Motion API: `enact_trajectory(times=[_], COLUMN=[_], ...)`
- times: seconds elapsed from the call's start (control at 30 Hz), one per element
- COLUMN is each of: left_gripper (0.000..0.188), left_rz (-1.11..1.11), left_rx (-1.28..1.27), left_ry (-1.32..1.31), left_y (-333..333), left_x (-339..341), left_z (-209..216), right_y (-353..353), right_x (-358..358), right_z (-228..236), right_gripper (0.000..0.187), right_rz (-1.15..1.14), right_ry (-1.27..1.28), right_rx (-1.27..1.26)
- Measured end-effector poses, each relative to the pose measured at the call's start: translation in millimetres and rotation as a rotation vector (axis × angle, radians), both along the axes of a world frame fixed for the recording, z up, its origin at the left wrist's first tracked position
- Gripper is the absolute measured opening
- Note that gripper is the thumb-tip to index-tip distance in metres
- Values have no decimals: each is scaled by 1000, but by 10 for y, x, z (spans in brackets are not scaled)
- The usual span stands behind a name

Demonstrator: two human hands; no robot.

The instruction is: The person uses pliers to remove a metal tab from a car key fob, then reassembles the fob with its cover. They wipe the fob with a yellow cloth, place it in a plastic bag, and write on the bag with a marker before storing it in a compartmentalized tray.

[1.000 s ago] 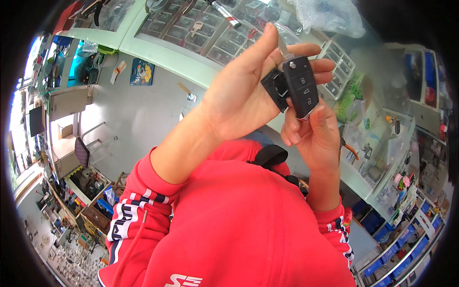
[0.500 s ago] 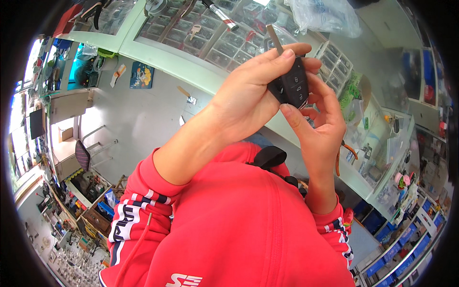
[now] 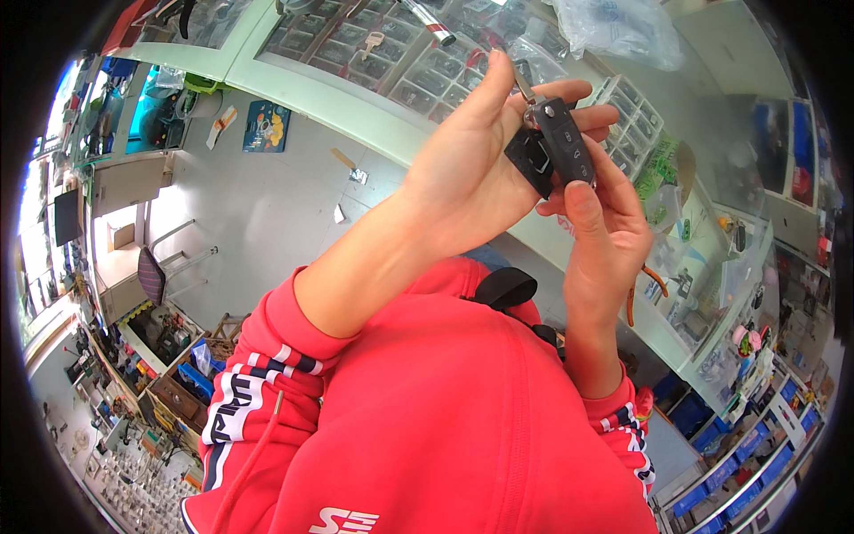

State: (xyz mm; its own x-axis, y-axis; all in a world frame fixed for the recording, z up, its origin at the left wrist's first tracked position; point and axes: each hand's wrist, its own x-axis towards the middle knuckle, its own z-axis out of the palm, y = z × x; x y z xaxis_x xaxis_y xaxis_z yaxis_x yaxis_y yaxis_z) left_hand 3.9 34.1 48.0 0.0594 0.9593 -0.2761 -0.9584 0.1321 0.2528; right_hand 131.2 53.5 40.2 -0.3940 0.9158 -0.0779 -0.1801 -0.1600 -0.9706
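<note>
A black flip car key [image 3: 567, 142] with buttons on its face is held up in front of me, its metal blade [image 3: 524, 85] folded out toward the top. Beside the key's left edge sits a separate-looking black piece [image 3: 531, 162], perhaps part of its casing, against my left fingers. My left hand [image 3: 463, 169] cradles the key from behind with its fingers, the thumb raised off it. From the right, my right hand [image 3: 605, 240] pinches the key's lower end, thumb in front and fingers behind.
Beyond my hands runs a glass-topped counter [image 3: 347, 111] over compartments of small parts. On it lie a loose key [image 3: 373, 43], a marker-like tube [image 3: 431, 21] and a clear plastic bag [image 3: 618, 31]. Orange-handled pliers [image 3: 656, 281] are at the right; a chair [image 3: 152, 275] stands left.
My left thumb has lifted off the key and points upward. The key has shifted slightly right and turned, and the black piece beside it shows more.
</note>
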Motion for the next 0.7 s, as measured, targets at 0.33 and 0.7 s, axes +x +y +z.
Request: enact_trajectory(times=[0.33,0.7], left_gripper=[66,49], left_rz=[-1,-46], left_rx=[-54,15], left_ry=[145,691], left_y=[-15,-90], left_x=[57,45], left_z=[56,-42], right_y=[-6,49], right_x=[11,97], right_z=[-81,-80], right_gripper=[46,33], right_rz=[72,213], right_ry=[-173,149], right_rx=[224,-228])
